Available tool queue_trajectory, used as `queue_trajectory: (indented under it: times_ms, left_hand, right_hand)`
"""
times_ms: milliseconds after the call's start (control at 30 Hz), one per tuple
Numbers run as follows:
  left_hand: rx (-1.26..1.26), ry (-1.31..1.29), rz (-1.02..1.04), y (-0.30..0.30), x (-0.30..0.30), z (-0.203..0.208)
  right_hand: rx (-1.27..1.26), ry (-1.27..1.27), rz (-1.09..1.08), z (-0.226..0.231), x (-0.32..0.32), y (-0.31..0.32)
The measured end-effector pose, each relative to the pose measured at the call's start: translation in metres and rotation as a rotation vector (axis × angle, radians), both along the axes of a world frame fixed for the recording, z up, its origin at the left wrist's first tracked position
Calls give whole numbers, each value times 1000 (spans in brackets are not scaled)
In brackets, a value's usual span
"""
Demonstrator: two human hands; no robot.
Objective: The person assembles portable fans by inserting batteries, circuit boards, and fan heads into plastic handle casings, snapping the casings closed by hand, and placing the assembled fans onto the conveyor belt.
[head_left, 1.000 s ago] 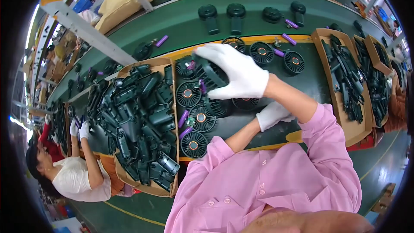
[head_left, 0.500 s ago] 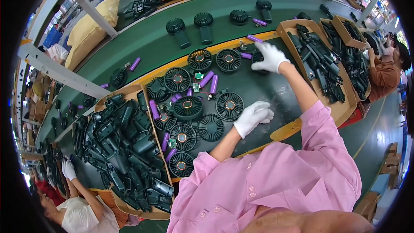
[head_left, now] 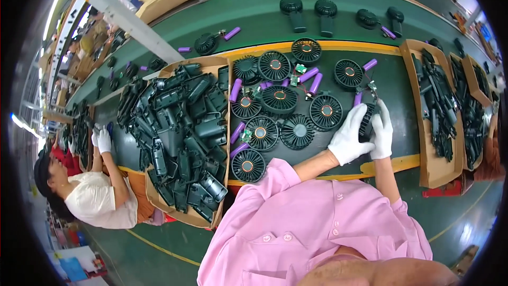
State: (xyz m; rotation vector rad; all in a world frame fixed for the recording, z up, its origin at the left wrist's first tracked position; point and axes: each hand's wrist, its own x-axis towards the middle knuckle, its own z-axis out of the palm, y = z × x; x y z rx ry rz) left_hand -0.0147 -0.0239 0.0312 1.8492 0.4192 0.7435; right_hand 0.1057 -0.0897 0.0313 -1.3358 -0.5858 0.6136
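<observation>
Both my hands wear white gloves and meet near the front of the work surface. My left hand [head_left: 349, 136] and my right hand [head_left: 382, 133] close around the sides of a dark fan head [head_left: 367, 121], which is tilted on edge and partly hidden by the gloves. Beyond the fingers lie a purple battery cell [head_left: 358, 98] and a small circuit board [head_left: 373, 89] with wires, seemingly joined to it. A separate round fan head [head_left: 348, 74] rests farther off, beside another purple cell [head_left: 370, 64]. To the left, several fan heads [head_left: 279, 99] lie grouped with purple cells and green boards.
A carton of dark plastic housings [head_left: 228, 143] stands left; another carton [head_left: 454, 172] of dark parts is at right. Behind a yellow edge strip [head_left: 365, 47], a green belt [head_left: 238, 16] carries handheld fans [head_left: 325, 16]. A co-worker [head_left: 100, 196] works at far left.
My right hand has drawn back from the far side with a fan head, and my left hand has joined it there. The whole view has swung, shifting the scene rightward.
</observation>
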Motion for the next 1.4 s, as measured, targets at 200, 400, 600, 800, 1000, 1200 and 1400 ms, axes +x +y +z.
queue_trajectory:
  times_ms: [200, 400, 600, 800, 1000, 1200, 1400]
  left_hand:
    - [15, -37, 129, 22, -19, 4]
    - [23, -21, -142, 33, -29, 75]
    - [384, 256, -35, 88, -79, 142]
    - [1003, 631, 602, 198, -196, 199]
    - [519, 1440, 566, 260, -335, 159]
    - [581, 1419, 467, 220, -320, 134]
    - [670, 446, 679, 137, -205, 166]
  right_hand:
    - [-355, -1107, 105, 63, 20, -11]
    - [-284, -633, 778, 109, 19, 5]
    - [-176, -468, 642, 66, 17, 37]
    - [-107, -108, 633, 15, 40, 38]
    - [-81, -46, 659, 24, 41, 33]
    - [-79, -22, 648, 23, 41, 33]
    - [29, 84, 543, 3, 51, 36]
